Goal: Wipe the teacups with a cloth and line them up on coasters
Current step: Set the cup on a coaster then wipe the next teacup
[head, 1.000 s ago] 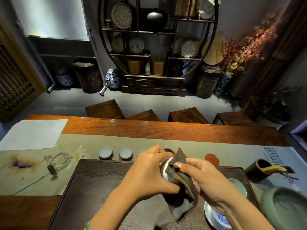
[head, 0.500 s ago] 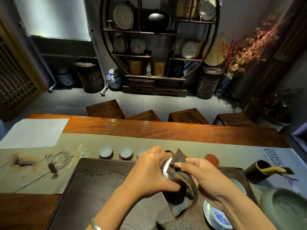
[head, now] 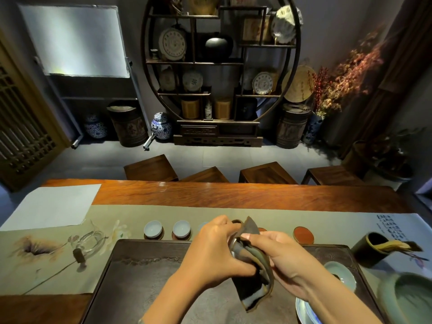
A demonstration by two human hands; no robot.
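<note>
A small pale teacup [head: 233, 244], mostly hidden, sits between both hands above the dark carved tea tray [head: 145, 277], wrapped in a dark brown-grey cloth [head: 254, 277] that hangs down below. The left hand [head: 215, 251] curls closed around the cup's side; the right hand [head: 278, 260] pinches the cloth against its rim. Beyond the tray, two pale teacups [head: 153, 229] stand on round brown coasters [head: 303, 235] on the grey-green table runner [head: 140, 213] covering the wooden table [head: 233, 195].
</note>
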